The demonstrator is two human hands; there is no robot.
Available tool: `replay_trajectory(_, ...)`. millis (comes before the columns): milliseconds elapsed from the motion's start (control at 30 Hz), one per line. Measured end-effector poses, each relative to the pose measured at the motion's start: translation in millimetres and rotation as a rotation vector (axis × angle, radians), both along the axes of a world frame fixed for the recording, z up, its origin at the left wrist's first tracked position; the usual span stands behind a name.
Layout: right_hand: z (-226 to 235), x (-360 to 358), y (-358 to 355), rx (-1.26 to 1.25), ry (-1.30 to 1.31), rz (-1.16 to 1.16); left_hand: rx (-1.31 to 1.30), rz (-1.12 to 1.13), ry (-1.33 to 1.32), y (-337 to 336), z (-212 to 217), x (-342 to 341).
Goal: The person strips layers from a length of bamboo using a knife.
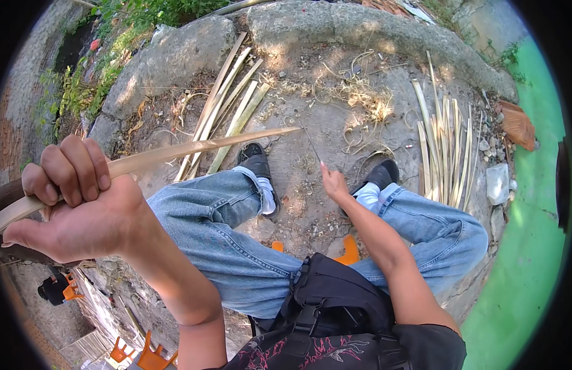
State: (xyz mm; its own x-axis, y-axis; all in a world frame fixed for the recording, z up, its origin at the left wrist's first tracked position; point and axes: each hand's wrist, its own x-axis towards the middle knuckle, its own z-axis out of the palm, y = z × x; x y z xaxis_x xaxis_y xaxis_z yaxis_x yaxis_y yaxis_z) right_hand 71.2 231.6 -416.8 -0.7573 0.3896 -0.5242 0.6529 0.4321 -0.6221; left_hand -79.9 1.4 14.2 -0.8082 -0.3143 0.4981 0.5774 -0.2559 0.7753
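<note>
My left hand (70, 203) is raised close to the camera at the left, fingers curled around a long pale bamboo strip (193, 148) that reaches right to a thin tip over the ground. My right hand (333, 182) is stretched forward between my knees and pinches a thin dark sliver (310, 143) that runs up to the strip's tip. Below both hands are my legs in blue jeans (236, 234) and black shoes (255, 161).
A bundle of split bamboo strips (227, 111) lies on the concrete ahead at the left; another bundle (446, 148) lies at the right. Curly shavings (360, 92) litter the ground. A stone kerb (360, 28) curves behind. A green wall (526, 246) stands right. Orange stool legs (349, 250) show under me.
</note>
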Motion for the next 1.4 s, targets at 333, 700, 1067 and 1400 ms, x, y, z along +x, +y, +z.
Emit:
replay_trajectory(333,90.0,-30.4,-44.8,-0.274,0.358,0.133,-0.140,0.312,-0.090,18.1,3.8,3.3)
replay_trajectory(700,0.0,-12.1,-18.0,-0.024,0.137,0.032,-0.157,0.354,-0.105,25.9,3.0,0.8)
replay_trajectory(1067,20.8,-13.5,-10.3,-0.183,0.268,0.098,-0.153,0.309,-0.099,30.9,1.0,4.9)
replay_trajectory(1400,108.8,-34.1,-52.4,-0.324,0.391,0.176,-0.223,0.402,-0.109,24.8,8.7,1.4)
